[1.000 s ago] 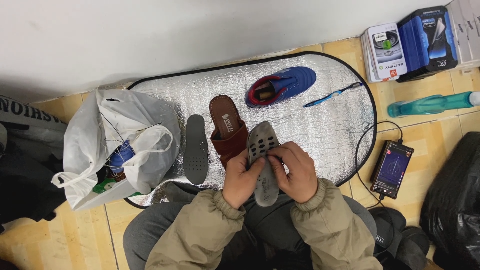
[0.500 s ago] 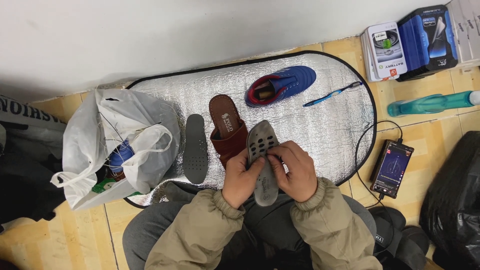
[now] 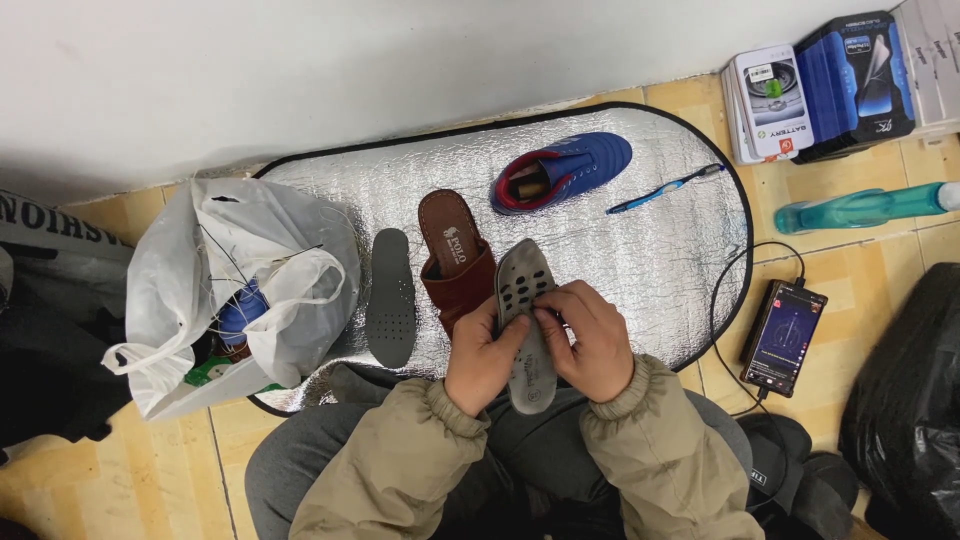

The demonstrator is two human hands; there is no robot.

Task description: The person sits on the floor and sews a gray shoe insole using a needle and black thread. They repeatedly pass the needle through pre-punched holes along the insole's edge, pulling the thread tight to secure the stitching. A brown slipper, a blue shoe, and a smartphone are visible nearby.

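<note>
Both hands grip a grey perforated insole [image 3: 525, 290] above my lap. My left hand [image 3: 480, 355] holds its left edge; my right hand [image 3: 590, 335] holds its right edge, thumb pressing on the top face. Just left of it a dark red slipper [image 3: 452, 252] lies on the silver mat [image 3: 640, 250]. A second dark grey insole [image 3: 390, 297] lies flat further left. A blue shoe [image 3: 565, 170] with red lining sits at the mat's far side, a blue toothbrush [image 3: 665, 188] to its right.
A white plastic bag [image 3: 235, 290] with thread and small items sits at the left. At the right, a phone [image 3: 783, 325] on a cable, a teal bottle [image 3: 860, 207], boxed packages [image 3: 820, 85] and a black bag [image 3: 905, 390]. A white wall runs along the far side.
</note>
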